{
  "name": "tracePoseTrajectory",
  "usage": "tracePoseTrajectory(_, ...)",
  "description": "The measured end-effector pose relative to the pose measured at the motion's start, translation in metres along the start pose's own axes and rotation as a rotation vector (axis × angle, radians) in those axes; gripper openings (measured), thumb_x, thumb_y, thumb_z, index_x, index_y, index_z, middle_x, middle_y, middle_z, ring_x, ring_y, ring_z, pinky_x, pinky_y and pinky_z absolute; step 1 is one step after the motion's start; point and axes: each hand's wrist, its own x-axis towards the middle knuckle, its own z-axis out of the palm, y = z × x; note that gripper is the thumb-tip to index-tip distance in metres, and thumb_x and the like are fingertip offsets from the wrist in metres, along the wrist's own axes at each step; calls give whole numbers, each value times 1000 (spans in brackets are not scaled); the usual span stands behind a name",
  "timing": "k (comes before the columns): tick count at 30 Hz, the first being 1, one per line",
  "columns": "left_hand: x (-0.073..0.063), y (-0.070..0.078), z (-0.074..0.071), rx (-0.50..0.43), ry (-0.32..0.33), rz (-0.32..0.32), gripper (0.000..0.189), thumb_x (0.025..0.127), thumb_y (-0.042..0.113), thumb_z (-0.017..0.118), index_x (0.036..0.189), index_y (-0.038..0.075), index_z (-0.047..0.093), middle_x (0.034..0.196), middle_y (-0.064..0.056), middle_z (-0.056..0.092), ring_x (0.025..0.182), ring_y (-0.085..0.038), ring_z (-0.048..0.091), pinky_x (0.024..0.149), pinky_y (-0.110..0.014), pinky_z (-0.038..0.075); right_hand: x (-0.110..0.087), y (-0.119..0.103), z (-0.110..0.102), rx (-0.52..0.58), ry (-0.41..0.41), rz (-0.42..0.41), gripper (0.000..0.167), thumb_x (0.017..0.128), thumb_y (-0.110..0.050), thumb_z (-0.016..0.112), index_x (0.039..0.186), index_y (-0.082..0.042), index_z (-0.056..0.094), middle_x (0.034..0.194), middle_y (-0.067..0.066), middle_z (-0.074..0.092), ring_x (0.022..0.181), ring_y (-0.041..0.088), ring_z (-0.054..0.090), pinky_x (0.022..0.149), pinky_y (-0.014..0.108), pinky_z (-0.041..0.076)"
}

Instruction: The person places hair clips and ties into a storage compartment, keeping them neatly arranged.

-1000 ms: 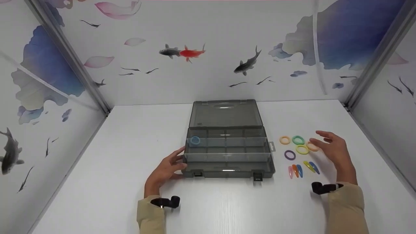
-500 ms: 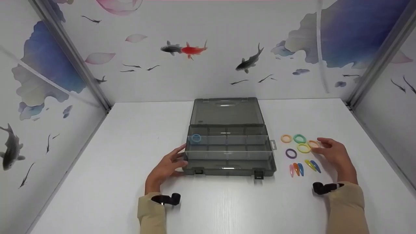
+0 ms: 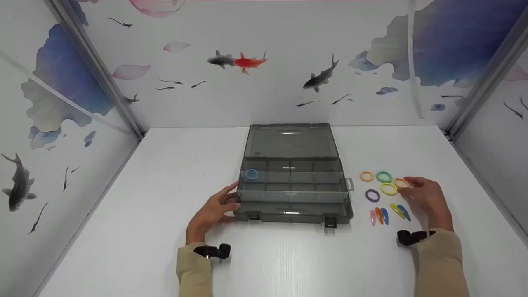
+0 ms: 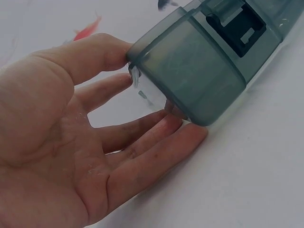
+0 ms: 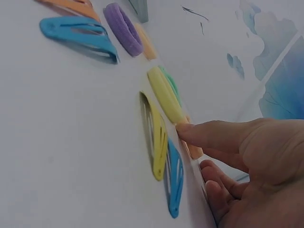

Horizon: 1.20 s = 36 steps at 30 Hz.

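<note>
Peach hair tie (image 5: pixel 194 151) is pinched by right hand (image 3: pixel 429 198), grip narrow. Tie is located right of box (image 3: pixel 293 142), just beside yellow hair tie (image 5: pixel 165 94). Box corner is held by left hand (image 3: pixel 212 210).

Hair ties came to six: two orange ties (image 3: pixel 366 180) (image 3: pixel 395 182), one green tie (image 3: pixel 384 181), one yellow tie (image 3: pixel 389 194) and one purple tie (image 3: pixel 373 200) on the table (image 3: pixel 264 255), plus one blue tie (image 3: pixel 251 178) inside. Hair clips came to five: one pink clip (image 3: pixel 373 218), one orange clip (image 3: pixel 379 215), one yellow clip (image 3: pixel 397 210), two blue clips (image 3: pixel 385 215) (image 3: pixel 404 212). There was one box (image 3: pixel 288 218) with one lid (image 3: pixel 291 142) and two front latches (image 3: pixel 254 216) (image 3: pixel 330 222). Hands totalled two, one left hand (image 3: pixel 212 212) and one right hand (image 3: pixel 427 198), with two sleeves (image 3: pixel 194 268) (image 3: pixel 440 260)
</note>
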Motion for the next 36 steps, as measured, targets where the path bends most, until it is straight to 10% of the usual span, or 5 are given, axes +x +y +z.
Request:
tracePoseTrajectory(23,0,1,1,15,-4,6,73,94,13,63,158,29,31,162,-23,29,142,-45,42,98,-53,54,-12,-15,-2,51,58,64,62,99,-32,57,151,-3,40,156,26,36,131,39,41,115,53,37)
tracePoseTrajectory(29,0,2,2,3,4,-8,74,94,11,65,158,27,32,162,-23,30,141,-45,43,94,-51,56,-24,-31,0,35,62,11,63,99,-35,57,152,-6,41,152,28,40,125,36,50,98,41,49)
tracePoseTrajectory(36,1,1,2,9,1,-12,73,95,13,64,158,29,32,162,-22,31,141,-44,43,94,-50,56,-42,-56,1,-67,124,-190,57,100,-32,57,147,-1,47,155,34,32,139,49,37,112,61,38)
